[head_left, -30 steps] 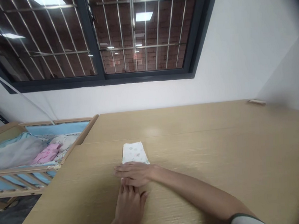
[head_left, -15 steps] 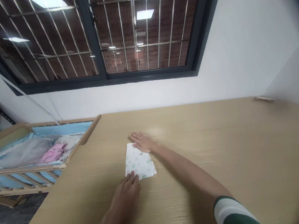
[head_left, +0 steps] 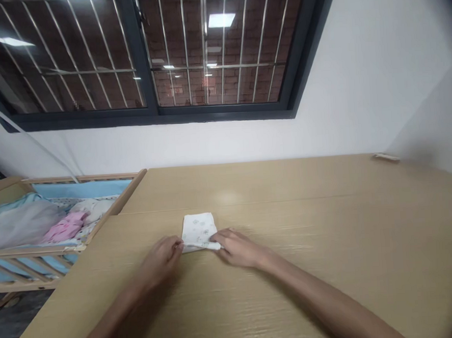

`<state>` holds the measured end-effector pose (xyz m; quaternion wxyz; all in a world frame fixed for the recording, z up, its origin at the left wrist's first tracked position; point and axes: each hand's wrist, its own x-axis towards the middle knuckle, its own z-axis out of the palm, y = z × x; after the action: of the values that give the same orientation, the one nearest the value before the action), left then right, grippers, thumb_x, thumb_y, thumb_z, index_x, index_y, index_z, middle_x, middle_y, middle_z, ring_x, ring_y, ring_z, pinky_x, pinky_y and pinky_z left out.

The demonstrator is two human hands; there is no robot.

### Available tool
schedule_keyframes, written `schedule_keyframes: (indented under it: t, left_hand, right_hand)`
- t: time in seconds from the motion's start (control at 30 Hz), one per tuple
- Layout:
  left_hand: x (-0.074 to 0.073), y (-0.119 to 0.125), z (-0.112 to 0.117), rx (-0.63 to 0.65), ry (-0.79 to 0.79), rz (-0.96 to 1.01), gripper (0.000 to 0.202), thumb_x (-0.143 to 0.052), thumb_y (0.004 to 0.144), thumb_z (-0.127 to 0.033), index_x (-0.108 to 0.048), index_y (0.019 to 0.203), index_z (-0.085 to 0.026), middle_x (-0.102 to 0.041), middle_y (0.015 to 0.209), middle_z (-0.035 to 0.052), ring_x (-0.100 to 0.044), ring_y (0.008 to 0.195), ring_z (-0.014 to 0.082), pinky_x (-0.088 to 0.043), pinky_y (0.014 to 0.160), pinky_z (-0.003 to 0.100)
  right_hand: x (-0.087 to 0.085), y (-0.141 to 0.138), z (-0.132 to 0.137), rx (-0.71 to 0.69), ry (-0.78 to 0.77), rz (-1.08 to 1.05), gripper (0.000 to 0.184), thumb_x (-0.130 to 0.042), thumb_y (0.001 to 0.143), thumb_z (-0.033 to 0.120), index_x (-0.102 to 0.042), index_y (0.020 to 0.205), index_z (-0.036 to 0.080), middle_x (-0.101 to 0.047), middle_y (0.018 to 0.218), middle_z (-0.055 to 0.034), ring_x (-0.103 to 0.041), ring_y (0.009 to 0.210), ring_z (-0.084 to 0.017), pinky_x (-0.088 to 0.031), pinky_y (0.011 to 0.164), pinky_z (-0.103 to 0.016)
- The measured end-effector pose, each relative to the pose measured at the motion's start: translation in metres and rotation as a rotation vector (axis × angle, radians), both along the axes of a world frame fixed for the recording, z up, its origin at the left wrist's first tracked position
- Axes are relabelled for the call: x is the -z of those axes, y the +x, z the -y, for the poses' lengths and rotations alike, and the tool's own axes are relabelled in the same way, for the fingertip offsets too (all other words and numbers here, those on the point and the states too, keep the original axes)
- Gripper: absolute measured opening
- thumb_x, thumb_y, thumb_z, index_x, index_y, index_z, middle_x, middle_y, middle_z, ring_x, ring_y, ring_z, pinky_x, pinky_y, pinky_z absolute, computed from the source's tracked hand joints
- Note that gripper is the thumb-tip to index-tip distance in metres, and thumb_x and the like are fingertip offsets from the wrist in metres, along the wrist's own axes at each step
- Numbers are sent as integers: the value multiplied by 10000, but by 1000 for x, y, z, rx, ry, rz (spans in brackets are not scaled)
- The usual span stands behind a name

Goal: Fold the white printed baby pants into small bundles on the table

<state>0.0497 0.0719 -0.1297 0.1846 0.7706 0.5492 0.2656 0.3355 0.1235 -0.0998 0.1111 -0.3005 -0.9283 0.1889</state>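
A small white cloth [head_left: 199, 226] with a faint print lies folded on the pale wooden tabletop [head_left: 292, 256]. Its near edge is turned up in a narrow fold. My left hand [head_left: 164, 255] pinches the near left corner between thumb and fingers. At the near right corner, my right hand [head_left: 236, 247] grips the same fold, fingers on top and thumb tucked below. The far part of the cloth rests flat on the wood.
On the left stands a wooden crib [head_left: 131, 192] with blue lining, holding a pink cloth [head_left: 66, 226] and pale bedding. A barred window [head_left: 222, 108] is set in the white wall behind. A small flat object [head_left: 386, 157] lies at the table's back right.
My right hand has come from the cloth's far edge to its near right corner. My left hand has shifted to the near left corner. The cloth is now shorter, its near edge folded up.
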Motion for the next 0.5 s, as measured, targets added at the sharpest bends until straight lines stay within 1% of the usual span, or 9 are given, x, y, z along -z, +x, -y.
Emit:
schedule_keyframes:
  t: [0.03, 0.07, 0.13, 0.23, 0.3, 0.37, 0.43, 0.5]
  left_hand:
    - [-6, -3, -4, 10, -47, 49, 340, -500, 953, -480, -690, 1021, -205, -716, 999, 72, -650, 954, 258, -509, 863, 373]
    - [-11, -6, -9, 27, -95, 89, 349, -569, 906, -508, -699, 1023, -206, -721, 1005, 62, -650, 956, 260, -509, 856, 359]
    - [-17, -8, -18, 48, -180, 158, 396, -653, 824, -551, -714, 996, -199, -730, 957, 41, -659, 894, 254, -513, 795, 332]
    - [-17, -6, -38, -23, -219, 296, 484, -634, 794, -637, -701, 925, -176, -735, 872, 41, -674, 801, 238, -513, 711, 309]
    - [-10, -2, -54, -96, -201, 355, 526, -603, 788, -676, -677, 922, -172, -742, 880, 60, -691, 804, 236, -521, 700, 303]
    - [0, 1, -70, -172, -181, 352, 504, -588, 795, -660, -655, 911, -174, -745, 867, 77, -702, 796, 236, -525, 686, 302]
    - [12, 2, -83, -258, -157, 318, 420, -615, 802, -591, -638, 881, -179, -737, 806, 79, -698, 745, 232, -521, 660, 305]
    - [22, 1, -90, -326, -130, 268, 320, -650, 808, -497, -626, 863, -183, -725, 747, 71, -687, 693, 229, -517, 642, 312]
  right_hand:
    - [2, -1, -4, 39, -34, -44, 299, -457, 965, 210, -611, 1220, 188, -700, 1076, -105, -651, 951, -252, -472, 862, -364]
    - [4, -3, -10, 74, -75, -93, 298, -432, 978, 209, -604, 1221, 198, -708, 1039, -89, -656, 903, -236, -475, 816, -341]
    - [7, -6, -22, 130, -150, -196, 270, -443, 997, 268, -591, 1216, 212, -713, 1013, -66, -655, 864, -218, -472, 762, -310]
    - [14, -12, -42, 242, -204, -305, 246, -490, 994, 378, -612, 1105, 196, -703, 957, -55, -637, 829, -207, -455, 708, -288]
    - [21, -17, -54, 322, -234, -347, 232, -544, 964, 393, -621, 1035, 186, -689, 905, -47, -618, 783, -195, -439, 670, -278]
    - [30, -23, -66, 415, -254, -380, 196, -608, 918, 355, -617, 1005, 180, -676, 888, -40, -603, 763, -185, -427, 653, -273]
    - [38, -28, -76, 515, -251, -401, 194, -653, 875, 313, -602, 1000, 175, -665, 893, -38, -594, 765, -180, -426, 653, -273]
    - [44, -31, -83, 595, -254, -395, 231, -677, 848, 297, -583, 1017, 171, -655, 891, -35, -593, 765, -180, -436, 659, -277]
